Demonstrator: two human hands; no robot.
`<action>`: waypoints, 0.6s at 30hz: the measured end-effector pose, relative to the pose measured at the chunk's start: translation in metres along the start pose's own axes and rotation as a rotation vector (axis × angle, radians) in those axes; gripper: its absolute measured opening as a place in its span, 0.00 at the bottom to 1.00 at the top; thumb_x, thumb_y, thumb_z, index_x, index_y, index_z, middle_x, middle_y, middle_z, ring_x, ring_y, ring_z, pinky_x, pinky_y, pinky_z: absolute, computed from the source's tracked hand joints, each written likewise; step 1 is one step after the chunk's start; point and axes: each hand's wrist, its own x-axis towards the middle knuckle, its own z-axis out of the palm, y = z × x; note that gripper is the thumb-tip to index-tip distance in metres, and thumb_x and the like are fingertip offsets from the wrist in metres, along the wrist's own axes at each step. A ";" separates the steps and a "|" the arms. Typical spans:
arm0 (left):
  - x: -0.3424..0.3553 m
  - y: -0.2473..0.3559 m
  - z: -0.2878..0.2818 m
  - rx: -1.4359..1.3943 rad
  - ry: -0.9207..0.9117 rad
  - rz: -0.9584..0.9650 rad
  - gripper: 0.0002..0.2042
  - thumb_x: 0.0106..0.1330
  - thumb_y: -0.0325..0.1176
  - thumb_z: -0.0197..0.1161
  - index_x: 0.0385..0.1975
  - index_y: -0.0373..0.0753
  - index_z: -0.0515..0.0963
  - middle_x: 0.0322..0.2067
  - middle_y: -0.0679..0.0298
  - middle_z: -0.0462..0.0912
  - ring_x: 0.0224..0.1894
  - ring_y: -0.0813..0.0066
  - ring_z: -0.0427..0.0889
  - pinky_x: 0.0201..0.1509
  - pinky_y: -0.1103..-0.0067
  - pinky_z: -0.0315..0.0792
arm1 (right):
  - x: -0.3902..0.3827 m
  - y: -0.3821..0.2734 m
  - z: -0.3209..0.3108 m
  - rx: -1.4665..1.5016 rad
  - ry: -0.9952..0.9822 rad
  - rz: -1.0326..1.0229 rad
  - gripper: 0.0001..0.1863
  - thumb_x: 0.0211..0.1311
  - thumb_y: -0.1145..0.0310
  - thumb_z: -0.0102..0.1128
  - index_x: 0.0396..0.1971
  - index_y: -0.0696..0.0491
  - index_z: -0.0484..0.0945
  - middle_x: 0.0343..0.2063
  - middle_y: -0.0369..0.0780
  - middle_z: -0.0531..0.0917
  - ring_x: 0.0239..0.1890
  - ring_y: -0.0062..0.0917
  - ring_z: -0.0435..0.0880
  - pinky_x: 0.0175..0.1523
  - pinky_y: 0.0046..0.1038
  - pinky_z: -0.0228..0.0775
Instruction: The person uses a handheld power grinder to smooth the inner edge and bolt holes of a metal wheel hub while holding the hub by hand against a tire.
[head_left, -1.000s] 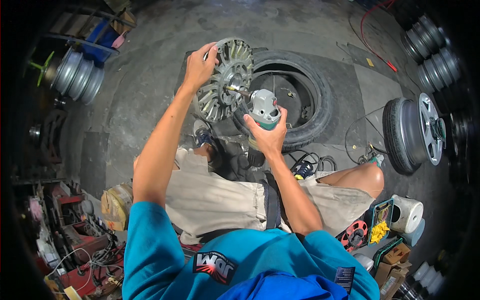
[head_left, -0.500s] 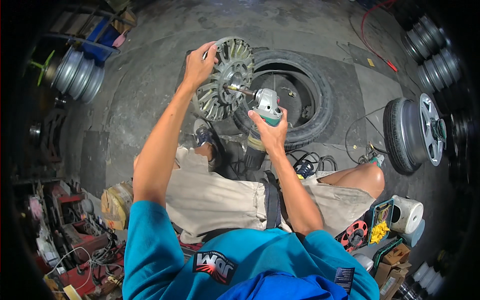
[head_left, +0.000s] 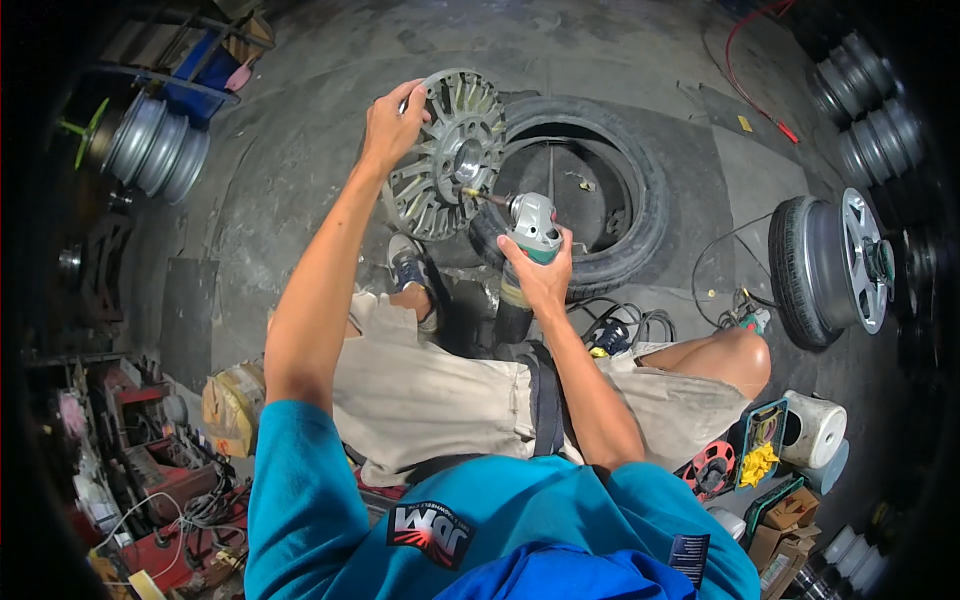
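My left hand [head_left: 394,128] grips the upper left rim of a round, many-spoked metal wheel face [head_left: 440,150] and holds it up on edge. In my right hand [head_left: 540,274] is a grey-and-green power grinder [head_left: 536,222], its dark body hanging down toward my lap. A thin shaft with a small yellowish bit [head_left: 474,192] sticks out of the grinder's head toward the wheel. The bit's tip lies over the spokes just below the centre hole; whether it touches the metal I cannot tell. Behind the wheel, a black tyre [head_left: 645,190] lies flat on the floor.
A wheel with a tyre [head_left: 800,270] stands at the right, near a second green tool [head_left: 752,318] and loose black cables [head_left: 655,322]. Stacked silver rims [head_left: 165,150] stand far left, more at far right. A white bucket [head_left: 822,430] and red toolboxes [head_left: 165,470] flank my legs.
The grinder and its bit have shifted slightly down and to the right across the wheel. My left hand and the wheel have risen a little.
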 end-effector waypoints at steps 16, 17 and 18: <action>0.000 0.006 -0.003 0.025 0.001 -0.022 0.25 0.73 0.52 0.65 0.57 0.37 0.85 0.29 0.60 0.90 0.33 0.77 0.86 0.42 0.75 0.77 | 0.012 0.044 -0.003 0.060 -0.029 -0.060 0.45 0.46 0.49 0.87 0.55 0.62 0.73 0.47 0.47 0.84 0.48 0.29 0.83 0.57 0.32 0.75; -0.002 0.003 -0.005 0.009 0.012 -0.011 0.25 0.73 0.52 0.65 0.56 0.37 0.86 0.29 0.61 0.90 0.33 0.77 0.86 0.42 0.76 0.77 | 0.006 0.036 -0.004 0.130 -0.074 0.006 0.45 0.46 0.49 0.87 0.56 0.61 0.72 0.47 0.46 0.84 0.49 0.29 0.83 0.57 0.32 0.74; -0.003 0.000 -0.006 -0.007 0.021 0.000 0.25 0.73 0.53 0.66 0.56 0.37 0.86 0.29 0.61 0.90 0.33 0.78 0.86 0.42 0.76 0.76 | 0.004 0.029 -0.003 0.136 -0.074 0.008 0.45 0.46 0.49 0.87 0.56 0.61 0.72 0.47 0.46 0.84 0.49 0.29 0.83 0.57 0.32 0.74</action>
